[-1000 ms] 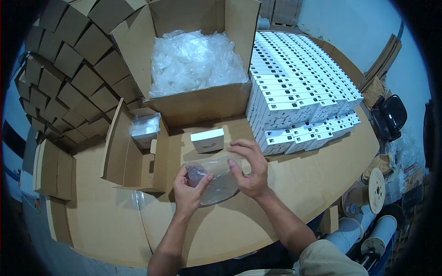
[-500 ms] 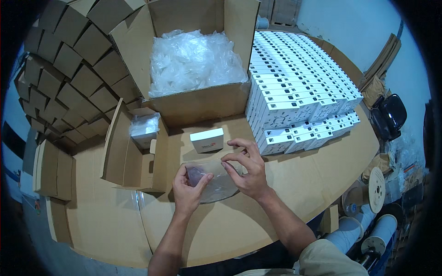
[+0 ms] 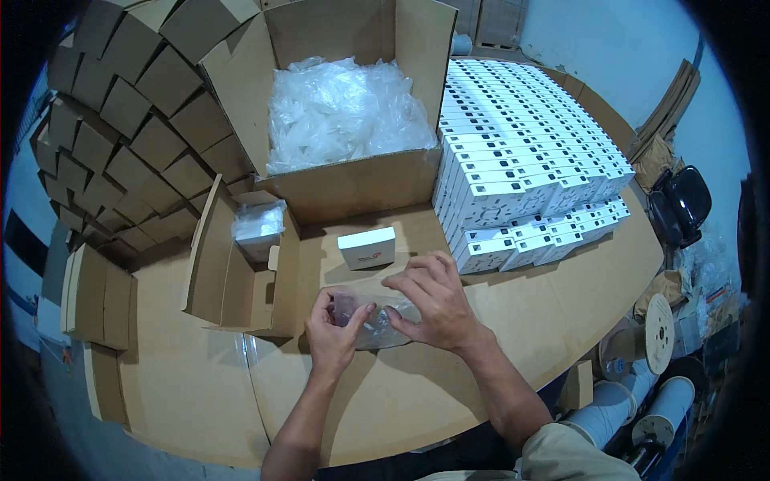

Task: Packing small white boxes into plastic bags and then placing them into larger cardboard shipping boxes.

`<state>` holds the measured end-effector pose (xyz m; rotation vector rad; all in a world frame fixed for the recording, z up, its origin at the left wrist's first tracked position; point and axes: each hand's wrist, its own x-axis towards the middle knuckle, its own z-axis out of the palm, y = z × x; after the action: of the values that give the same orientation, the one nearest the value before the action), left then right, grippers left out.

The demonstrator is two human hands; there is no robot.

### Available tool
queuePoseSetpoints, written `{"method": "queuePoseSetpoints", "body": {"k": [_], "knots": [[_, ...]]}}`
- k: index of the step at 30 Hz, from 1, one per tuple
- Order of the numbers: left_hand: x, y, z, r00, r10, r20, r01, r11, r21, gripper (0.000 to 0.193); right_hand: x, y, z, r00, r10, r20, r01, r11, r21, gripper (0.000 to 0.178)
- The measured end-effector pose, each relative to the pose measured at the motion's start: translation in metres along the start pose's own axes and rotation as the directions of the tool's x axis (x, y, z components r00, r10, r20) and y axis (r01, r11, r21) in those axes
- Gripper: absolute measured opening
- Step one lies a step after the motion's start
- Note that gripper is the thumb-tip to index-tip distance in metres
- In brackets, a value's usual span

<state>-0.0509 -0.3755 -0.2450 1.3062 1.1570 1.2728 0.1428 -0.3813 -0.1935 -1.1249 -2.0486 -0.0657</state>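
A clear plastic bag (image 3: pixel 370 329) is stretched between my two hands above the table. My left hand (image 3: pixel 331 333) grips its left side, the thumb lying on the front of the bag. At the bag's right side, my right hand (image 3: pixel 441 305) has its fingers curled over the upper edge and its thumb lower down against the plastic. Just beyond the bag, a small white box (image 3: pixel 367 248) stands on the cardboard-covered table. Left of my hands is an open brown carton (image 3: pixel 281 289) with plastic-wrapped white boxes (image 3: pixel 259 224) at its far end.
Behind, a large open carton (image 3: pixel 345 188) is full of clear plastic bags (image 3: pixel 345 112). Stacked rows of white boxes (image 3: pixel 513 184) fill the right back. Many brown cartons (image 3: pixel 128 144) are piled at the left. Cable spools (image 3: pixel 659 334) stand beside the table's right edge.
My right hand has turned and its fingers have come down over the bag, with thumb and forefinger farther apart. The bag looks more bunched up. The whole view has shifted slightly.
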Motion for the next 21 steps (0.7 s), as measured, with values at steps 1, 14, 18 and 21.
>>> {"method": "queuePoseSetpoints", "body": {"k": [1,14,18,21], "knots": [[-0.001,0.004,0.0,0.999,-0.05,0.013,0.049,0.997,0.052,0.028,0.003,-0.001,-0.002,0.999,-0.016,0.045,0.019,0.999,-0.051,0.028],[-0.001,0.008,-0.005,0.976,-0.197,0.094,0.164,0.946,0.28,0.061,0.046,-0.007,-0.003,0.847,0.14,0.513,-0.271,0.944,0.189,0.011],[0.001,0.003,-0.01,0.974,-0.193,0.123,0.159,0.958,0.238,0.061,0.043,-0.004,-0.001,0.852,0.102,0.513,-0.28,0.918,0.282,0.011],[0.001,0.009,-0.007,0.981,-0.133,0.14,0.081,0.94,0.33,0.058,0.041,0.001,-0.003,0.869,0.076,0.489,-0.299,0.868,0.397,0.012]]}}
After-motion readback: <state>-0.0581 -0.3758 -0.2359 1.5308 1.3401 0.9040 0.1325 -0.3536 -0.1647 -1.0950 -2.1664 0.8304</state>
